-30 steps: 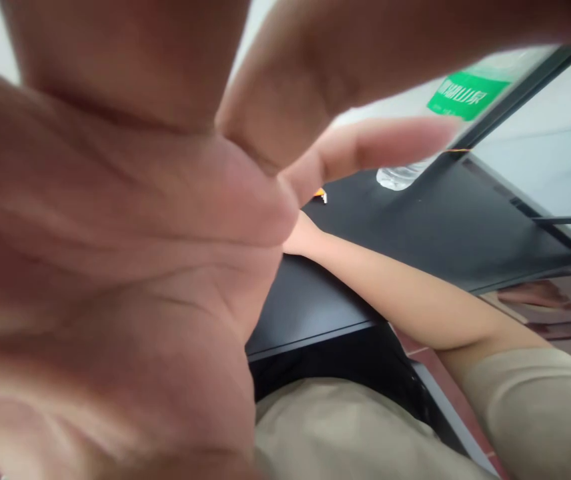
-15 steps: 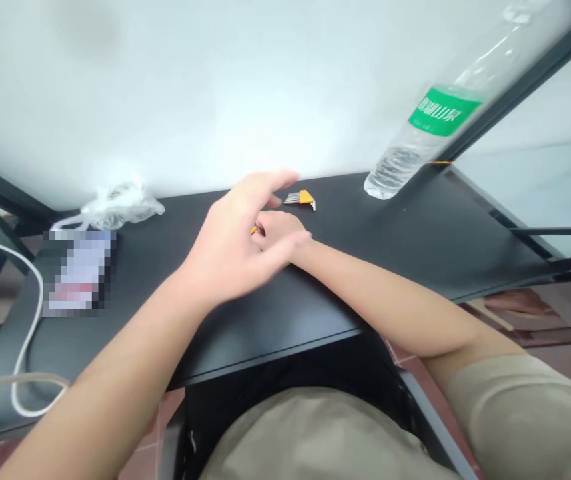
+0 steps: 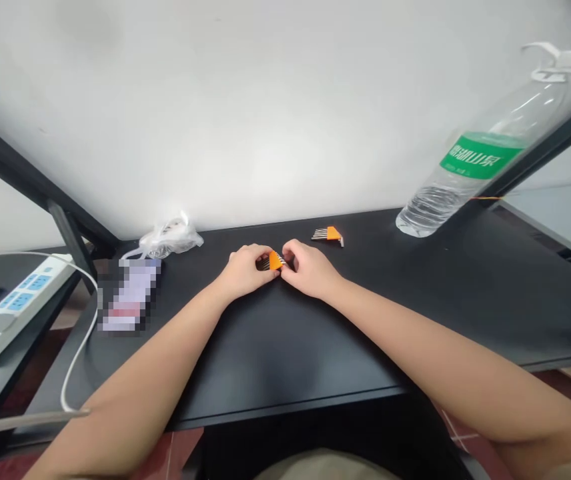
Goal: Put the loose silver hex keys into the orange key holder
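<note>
Probably light and stiff, best held by its flat faces, the nearer orange key holder is mid-way across the black table — left hand pinching it, right hand half-curled at its right end, grip unclear.

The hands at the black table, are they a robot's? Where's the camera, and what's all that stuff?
No, they're a person's bare left hand and right hand. The camera is worn on that person's head, looking forward and down. The left hand holds an orange holder with thin metal rods; the right hand's fingers are at the rods' ends. On the table lie a similar orange set, a crumpled plastic bag and a flat thing hidden by blurry squares. A clear bottle stands there.
</note>
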Demonstrator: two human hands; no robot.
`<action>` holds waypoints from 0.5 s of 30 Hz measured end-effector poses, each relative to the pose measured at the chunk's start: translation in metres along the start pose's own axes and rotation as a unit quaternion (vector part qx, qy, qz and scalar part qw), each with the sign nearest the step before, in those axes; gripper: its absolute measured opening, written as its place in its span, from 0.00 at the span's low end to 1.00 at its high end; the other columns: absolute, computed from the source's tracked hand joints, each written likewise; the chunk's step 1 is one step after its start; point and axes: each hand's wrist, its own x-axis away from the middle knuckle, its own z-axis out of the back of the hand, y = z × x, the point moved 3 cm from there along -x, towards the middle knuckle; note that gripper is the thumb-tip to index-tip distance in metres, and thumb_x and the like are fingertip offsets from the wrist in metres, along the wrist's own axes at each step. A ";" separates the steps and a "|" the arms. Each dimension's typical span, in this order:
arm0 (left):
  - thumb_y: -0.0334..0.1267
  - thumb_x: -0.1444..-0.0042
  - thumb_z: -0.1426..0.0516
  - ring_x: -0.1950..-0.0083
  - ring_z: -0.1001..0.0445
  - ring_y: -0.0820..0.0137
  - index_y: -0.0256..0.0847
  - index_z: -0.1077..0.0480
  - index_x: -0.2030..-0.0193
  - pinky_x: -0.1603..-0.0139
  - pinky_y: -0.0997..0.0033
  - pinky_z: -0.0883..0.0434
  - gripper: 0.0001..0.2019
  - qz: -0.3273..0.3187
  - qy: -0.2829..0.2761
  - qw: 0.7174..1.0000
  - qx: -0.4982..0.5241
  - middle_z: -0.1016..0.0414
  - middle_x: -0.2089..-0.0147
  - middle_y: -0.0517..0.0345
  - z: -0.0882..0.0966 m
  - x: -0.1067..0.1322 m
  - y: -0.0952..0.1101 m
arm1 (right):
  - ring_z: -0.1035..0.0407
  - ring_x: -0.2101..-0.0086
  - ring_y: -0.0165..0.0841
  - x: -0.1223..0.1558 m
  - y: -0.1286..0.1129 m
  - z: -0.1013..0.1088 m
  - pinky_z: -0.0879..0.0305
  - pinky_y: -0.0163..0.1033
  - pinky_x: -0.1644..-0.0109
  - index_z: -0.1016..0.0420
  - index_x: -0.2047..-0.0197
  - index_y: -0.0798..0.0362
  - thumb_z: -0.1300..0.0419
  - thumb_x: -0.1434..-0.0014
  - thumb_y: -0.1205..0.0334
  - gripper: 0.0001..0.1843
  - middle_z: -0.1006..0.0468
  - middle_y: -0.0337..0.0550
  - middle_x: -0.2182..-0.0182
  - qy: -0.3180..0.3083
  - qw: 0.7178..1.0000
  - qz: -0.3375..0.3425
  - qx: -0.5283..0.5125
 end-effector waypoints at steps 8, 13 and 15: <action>0.46 0.43 0.35 0.51 0.26 0.61 0.45 0.28 0.43 0.49 0.59 0.27 0.22 -0.034 0.034 0.998 0.027 0.25 0.50 0.54 -0.003 0.004 -0.006 | 0.24 0.63 0.34 -0.008 0.009 -0.003 0.26 0.43 0.57 0.31 0.53 0.50 0.36 0.44 0.64 0.15 0.22 0.41 0.60 -0.090 0.941 -0.049 -0.322; 0.43 0.41 0.37 0.52 0.25 0.63 0.45 0.29 0.40 0.49 0.61 0.26 0.22 -0.068 0.055 0.995 0.037 0.26 0.50 0.53 -0.003 0.007 0.000 | 0.24 0.66 0.32 -0.009 0.010 0.004 0.26 0.41 0.60 0.30 0.52 0.50 0.34 0.43 0.66 0.16 0.22 0.42 0.58 -0.123 0.896 -0.078 -0.420; 0.40 0.41 0.37 0.54 0.25 0.65 0.45 0.29 0.40 0.51 0.64 0.26 0.22 -0.080 0.059 0.994 0.040 0.26 0.51 0.53 -0.003 0.008 0.002 | 0.26 0.69 0.30 -0.010 0.010 0.006 0.29 0.39 0.63 0.30 0.51 0.50 0.33 0.41 0.62 0.15 0.21 0.41 0.61 -0.125 0.881 -0.092 -0.446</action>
